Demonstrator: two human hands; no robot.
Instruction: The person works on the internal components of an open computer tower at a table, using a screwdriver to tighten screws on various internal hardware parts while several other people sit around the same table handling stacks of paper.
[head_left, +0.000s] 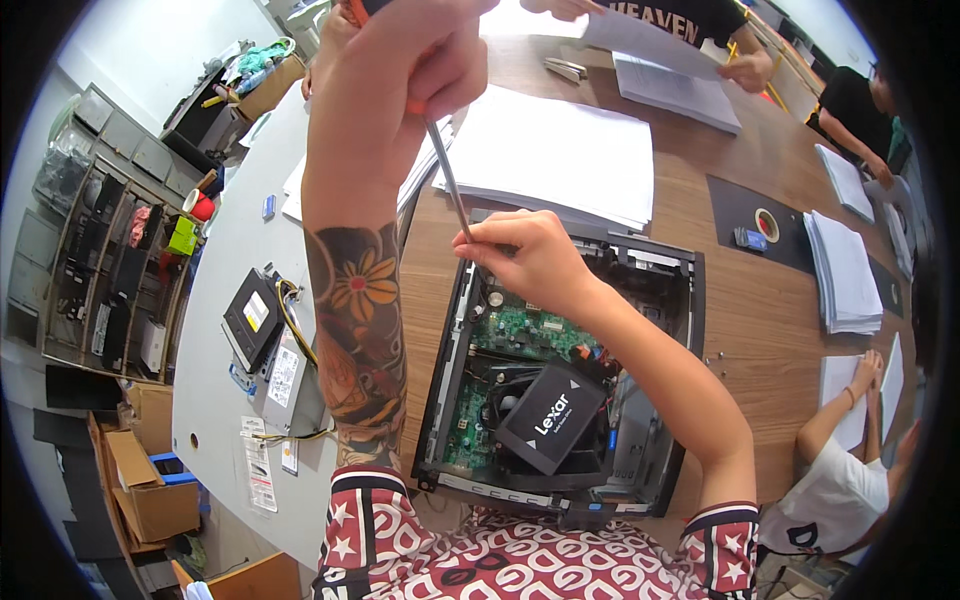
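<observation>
My left hand is raised high, its fingers wrapped round the orange-and-black handle of a screwdriver. The long metal shaft slants down toward the far left corner of an opened desktop computer case. At the shaft's lower end, my right hand has its thumb and fingertips pinched together; whether a screw is between them cannot be made out. Inside the case are a green circuit board and loose cables. A black solid-state drive lies tilted over the near part of the case, below my right forearm.
Beyond the case lies a stack of white paper. Left on the grey table are an optical drive and a power supply with cables. Small screws and a tape roll are to the right. Other people handle papers around the table.
</observation>
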